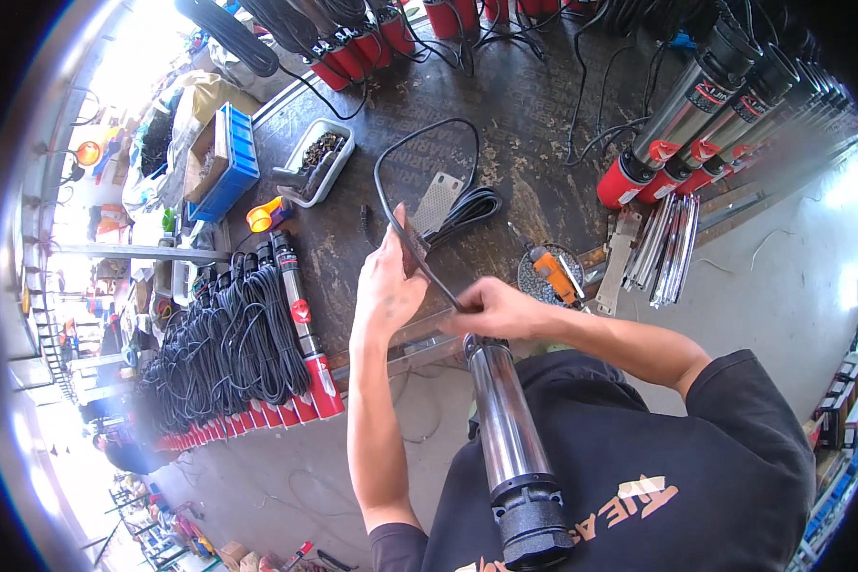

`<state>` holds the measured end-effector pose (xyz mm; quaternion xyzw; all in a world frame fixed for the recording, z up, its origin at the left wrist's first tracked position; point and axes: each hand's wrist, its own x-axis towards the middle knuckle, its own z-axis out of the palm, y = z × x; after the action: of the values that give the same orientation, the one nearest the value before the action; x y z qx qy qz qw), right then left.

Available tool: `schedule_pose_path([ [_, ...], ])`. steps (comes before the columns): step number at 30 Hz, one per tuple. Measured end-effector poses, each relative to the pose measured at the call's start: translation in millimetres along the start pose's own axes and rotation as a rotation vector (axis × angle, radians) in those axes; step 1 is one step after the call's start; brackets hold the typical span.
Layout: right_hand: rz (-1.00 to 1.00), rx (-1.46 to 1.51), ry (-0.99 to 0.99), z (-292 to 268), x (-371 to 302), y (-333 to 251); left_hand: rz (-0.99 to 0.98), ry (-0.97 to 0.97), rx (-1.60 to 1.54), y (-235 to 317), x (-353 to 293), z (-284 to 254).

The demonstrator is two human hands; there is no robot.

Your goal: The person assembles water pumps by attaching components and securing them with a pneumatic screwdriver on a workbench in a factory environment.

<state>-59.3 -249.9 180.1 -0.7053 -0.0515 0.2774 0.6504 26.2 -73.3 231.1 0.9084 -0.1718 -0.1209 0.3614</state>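
My left hand [389, 291] is closed at the bench edge with a black cable [433, 275] running across its fingers. The lower end of a perforated metal strip [439, 198] meets this hand; whether it is gripped too, I cannot tell. My right hand [498, 307] pinches the same cable near the top of a pump [510, 410]. That pump, a shiny steel cylinder with a black lower end, leans against my body. Beyond my hands the cable makes a wide loop, and a folded cable bundle [467, 212] lies by the strip.
An orange power tool [555, 272] rests on a round dish of small parts [534, 286]. At the right stand red-based pumps [672, 119] near metal strips [672, 243]. Left are a white tub [319, 160], a blue crate [231, 162] and a row of cabled pumps [248, 334].
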Motion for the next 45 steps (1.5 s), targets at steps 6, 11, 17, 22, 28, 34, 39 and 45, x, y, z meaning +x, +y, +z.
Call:
schedule_pose_path([
  [6,-0.168,0.434,-0.041,-33.0,14.7,-58.2,-0.063,-0.263,0.174,-28.8,-23.7,15.1],
  [11,-0.490,-0.557,0.288,-48.2,8.5,56.5,0.021,-0.301,0.056,-60.9,-75.5,52.5],
  [17,-0.196,-0.396,-0.045,-44.9,-51.4,93.7,0.020,-0.298,-0.088,-53.5,-100.9,62.5],
  [22,-0.413,-0.435,0.109,-41.5,-56.4,99.6,0.105,-0.244,-0.079,-42.0,-116.0,66.1],
  [28,-0.316,-0.296,-0.026,-45.1,-53.4,99.8,0.087,-0.249,-0.107,-33.0,-114.0,64.9],
  [34,-0.333,-0.409,-0.036,-31.6,-69.0,107.0,0.119,-0.272,-0.062,-29.0,-131.6,64.8],
  [39,-0.339,-0.457,0.039,-21.7,-77.8,105.3,0.171,-0.212,0.055,-17.1,-143.1,74.5],
  [45,-0.492,-0.656,0.063,-7.1,-85.5,100.7,0.279,0.088,0.174,-27.0,-152.3,108.2],
])
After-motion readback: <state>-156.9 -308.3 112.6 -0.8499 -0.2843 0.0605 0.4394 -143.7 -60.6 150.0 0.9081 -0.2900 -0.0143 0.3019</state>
